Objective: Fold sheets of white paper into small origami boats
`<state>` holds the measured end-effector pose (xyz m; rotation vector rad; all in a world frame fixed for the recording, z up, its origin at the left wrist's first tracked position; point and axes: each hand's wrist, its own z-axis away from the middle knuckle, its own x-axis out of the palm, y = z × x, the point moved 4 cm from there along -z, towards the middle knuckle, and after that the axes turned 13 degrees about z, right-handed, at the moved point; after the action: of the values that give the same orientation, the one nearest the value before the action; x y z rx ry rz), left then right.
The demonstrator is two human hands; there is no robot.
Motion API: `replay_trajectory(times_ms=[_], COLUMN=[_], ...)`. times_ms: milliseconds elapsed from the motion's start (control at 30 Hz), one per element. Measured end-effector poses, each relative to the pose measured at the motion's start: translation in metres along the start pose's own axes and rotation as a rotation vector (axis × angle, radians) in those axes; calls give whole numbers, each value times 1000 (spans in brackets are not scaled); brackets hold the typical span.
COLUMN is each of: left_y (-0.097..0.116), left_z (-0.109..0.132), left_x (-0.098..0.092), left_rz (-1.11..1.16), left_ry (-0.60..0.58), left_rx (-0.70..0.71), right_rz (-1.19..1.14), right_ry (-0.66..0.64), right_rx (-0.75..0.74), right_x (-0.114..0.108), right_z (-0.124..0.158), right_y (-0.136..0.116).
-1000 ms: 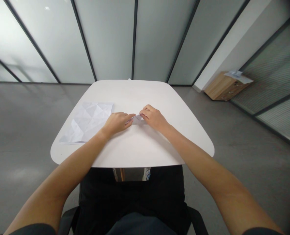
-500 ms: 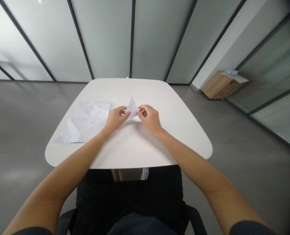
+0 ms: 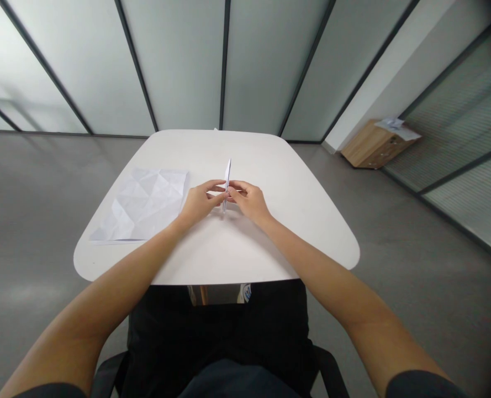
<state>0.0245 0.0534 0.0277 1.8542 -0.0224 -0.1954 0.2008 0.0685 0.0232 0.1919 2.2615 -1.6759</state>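
My left hand and my right hand both pinch the folded paper, one from each side. It stands up thin between my fingers, over the middle of the white table, with its edge turned to me. I can't tell if its bottom touches the table.

I think it is very light. The folds should make it a bit stiff, but it could bend or tear if I squeeze or pull hard. It doesn't look very slippery. The best place to hold it seems to be low on its flat sides, with soft fingertips, away from the thin tip. A big creased sheet lies near my left hand.
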Motion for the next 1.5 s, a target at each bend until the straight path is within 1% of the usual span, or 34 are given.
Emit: replay_trajectory(times_ms=[167, 367, 467, 633, 833, 933, 1033, 1133, 1200, 1400, 1500], left_y=[1, -4, -5, -3, -9, -14, -16, -13, -10, -5, -4], left_z=[0, 0, 0, 0, -3, -6, -8, -8, -7, -4, -3], left_x=[1, 2, 2, 1, -4, -5, -3, -2, -3, -7, -7], left_rz=[-26, -22, -65, -121, -99, -30, 114, 278, 347, 473, 482], left_ry=[-12, -16, 16, 68, 121, 121, 89, 77, 79, 11, 20], left_rx=[19, -4, -18, -22, -52, -78, -110, -165, -195, -196, -192], right_rz=[-17, -8, 67, 205, 190, 164, 112, 10, -57, -167, -203], right_ry=[27, 10, 27, 75, 101, 100, 102, 100, 95, 86, 61], right_rx=[6, -14, -38, -66, -74, -73, -61, -4, 42, 128, 149], right_x=[0, 1, 1, -1, -3, -4, -6, -9, -11, -16, -16], right_z=[0, -3, -3, 0, 1, -1, -3, -7, -8, -10, -10], right_y=[-1, 8, 9, 0, -1, 1, 4, 7, 8, 9, 9])
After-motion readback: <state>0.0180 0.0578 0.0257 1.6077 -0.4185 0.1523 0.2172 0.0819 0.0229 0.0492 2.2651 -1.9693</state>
